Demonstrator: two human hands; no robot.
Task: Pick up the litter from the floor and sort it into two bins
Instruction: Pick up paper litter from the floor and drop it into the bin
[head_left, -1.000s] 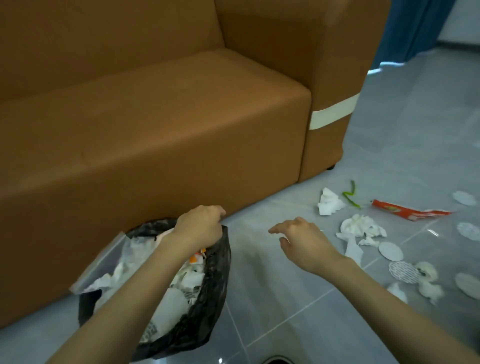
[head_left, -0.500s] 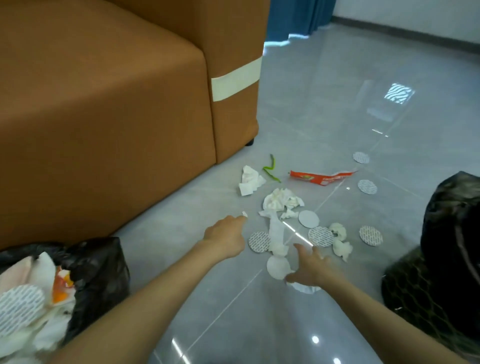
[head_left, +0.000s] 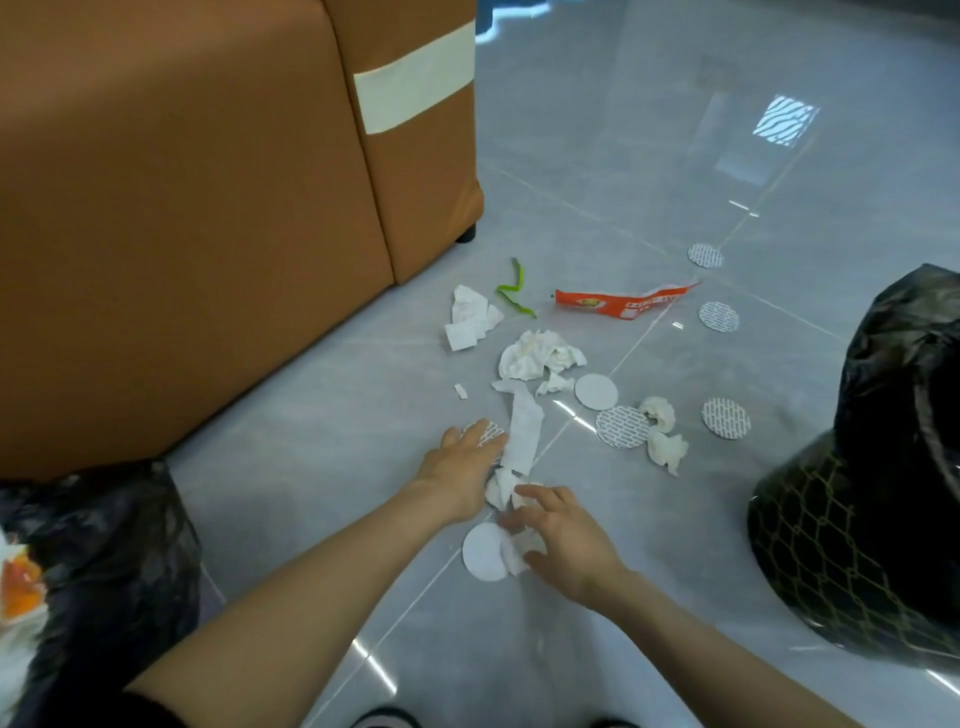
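Reaching in, left hand (head_left: 460, 470) lays flat fingers on a patterned disc (head_left: 488, 434), right hand (head_left: 569, 543) spreads loose over tissue (head_left: 524, 551), gripping nothing; black-bagged bin (head_left: 104, 545) part-filled, much litter (head_left: 535, 356) left.

Left hand (head_left: 457, 478) off rim of lower-left bin (head_left: 104, 545), now at frame centre, fingers laid on printed disc (head_left: 488, 434). Right hand (head_left: 566, 540) down from hover, now touching crumpled tissue (head_left: 522, 548) beside white disc (head_left: 480, 551). View swung right: second bin (head_left: 883, 467) now at right edge.
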